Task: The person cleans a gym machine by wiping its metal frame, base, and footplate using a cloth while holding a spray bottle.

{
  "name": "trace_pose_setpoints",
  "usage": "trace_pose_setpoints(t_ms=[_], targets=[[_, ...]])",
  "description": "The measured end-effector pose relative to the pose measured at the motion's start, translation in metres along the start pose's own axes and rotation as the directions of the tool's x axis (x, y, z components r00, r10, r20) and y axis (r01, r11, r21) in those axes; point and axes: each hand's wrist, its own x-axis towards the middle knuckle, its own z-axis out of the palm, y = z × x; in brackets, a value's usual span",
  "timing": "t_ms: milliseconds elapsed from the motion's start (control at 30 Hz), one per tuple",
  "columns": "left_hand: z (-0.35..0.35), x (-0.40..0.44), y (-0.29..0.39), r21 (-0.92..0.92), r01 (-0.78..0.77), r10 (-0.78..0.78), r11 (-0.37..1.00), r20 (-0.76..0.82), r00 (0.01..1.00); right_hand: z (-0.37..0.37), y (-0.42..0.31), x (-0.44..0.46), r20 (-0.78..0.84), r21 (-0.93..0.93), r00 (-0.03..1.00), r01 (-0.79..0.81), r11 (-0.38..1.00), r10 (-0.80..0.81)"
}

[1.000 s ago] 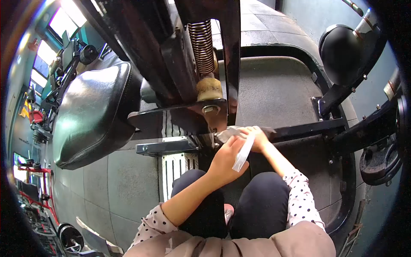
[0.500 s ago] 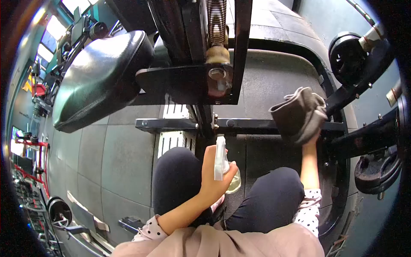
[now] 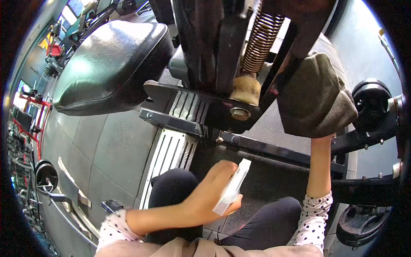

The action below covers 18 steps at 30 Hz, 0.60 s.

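My left hand [image 3: 212, 188] is closed around a spray bottle with a white trigger head [image 3: 233, 186], held low above my knees; the bottle's body is hidden below the hand. A dark grey cloth [image 3: 319, 100] covers most of my right hand [image 3: 323, 140], whose fingers do not show. The cloth is raised at the right side of a black machine upright [image 3: 199, 47], its left edge overlapping the frame; I cannot tell whether they touch. Near it on the machine are a coil spring [image 3: 264, 43], a yellowish bushing [image 3: 246, 91] and a bolt head [image 3: 240, 114].
A black padded cushion [image 3: 111, 68] juts out at the left of the machine. A black crossbar [image 3: 265, 147] runs low in front of my knees. Weight-plate holders [image 3: 370, 105] stand along the right. A loaded barbell [image 3: 47, 175] and other gym equipment line the left.
My right hand has lifted the cloth up toward the machine's upright. The spray bottle has tilted rightward and sits slightly lower. The view has moved closer to the machine and turned.
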Motion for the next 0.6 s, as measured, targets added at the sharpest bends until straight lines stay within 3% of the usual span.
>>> trace_pose_setpoints(t_ms=[100, 133, 167, 200, 267, 333, 367, 400, 467, 500, 533, 567, 600], targets=[[-0.038, 0.017, 0.0, -0.107, 0.007, 0.015, 0.994, 0.202, 0.979, 0.011, 0.002, 0.009, 0.128, 0.166, 0.992, -0.015, 0.986, -0.006], [-0.049, 0.024, -0.004, -0.128, 0.017, 0.021, 0.992, 0.288, 0.958, 0.013, 0.004, 0.011, -0.075, -0.062, 0.993, 0.09, 0.994, -0.095], [-0.054, 0.029, -0.011, -0.065, -0.048, 0.066, 0.997, 0.306, 0.95, 0.014, 0.007, 0.012, -0.285, -0.338, 0.941, 0.08, 0.938, -0.183], [-0.057, 0.03, -0.019, -0.008, -0.108, 0.105, 0.994, 0.328, 0.939, 0.016, 0.009, 0.013, -0.469, -0.537, 0.845, -0.041, 0.843, -0.258], [-0.057, 0.021, -0.041, 0.142, -0.199, 0.139, 0.97, 0.349, 0.927, 0.092, 0.002, 0.026, -0.65, -0.12, 0.752, 0.034, 0.992, -0.105], [-0.059, 0.008, -0.056, 0.216, -0.167, 0.1, 0.962, 0.289, 0.952, 0.024, 0.007, 0.015, -0.404, 0.141, 0.912, 0.133, 0.981, -0.066], [-0.056, -0.003, -0.062, 0.276, -0.168, 0.125, 0.946, 0.167, 0.978, 0.036, 0.007, 0.004, -0.311, 0.294, 0.945, 0.192, 0.937, -0.096], [-0.057, -0.011, -0.069, 0.286, -0.12, 0.079, 0.951, 0.152, 0.985, 0.05, 0.007, -0.007, -0.22, 0.443, 0.964, 0.234, 0.865, -0.148], [-0.06, -0.022, -0.083, 0.306, -0.031, -0.005, 0.952, 0.117, 0.993, 0.071, 0.003, -0.039, -0.144, 0.455, 0.957, 0.289, 0.842, -0.251], [-0.057, -0.027, -0.087, 0.283, -0.057, 0.042, 0.957, 0.056, 0.998, 0.079, 0.001, -0.068, -0.153, 0.313, 0.946, 0.319, 0.894, -0.284], [-0.055, -0.031, -0.089, 0.281, -0.052, 0.046, 0.958, 0.027, 0.999, 0.068, 0.016, -0.088, -0.276, -0.013, 0.908, 0.326, 0.945, -0.317], [-0.052, -0.035, -0.09, 0.276, -0.046, 0.049, 0.96, -0.005, 0.999, 0.058, 0.032, -0.109, -0.393, -0.324, 0.853, 0.221, 0.92, -0.343], [-0.05, -0.038, -0.09, 0.269, -0.037, 0.049, 0.962, -0.036, 0.998, 0.046, 0.038, -0.121, -0.461, -0.41, 0.814, 0.159, 0.898, -0.354]])
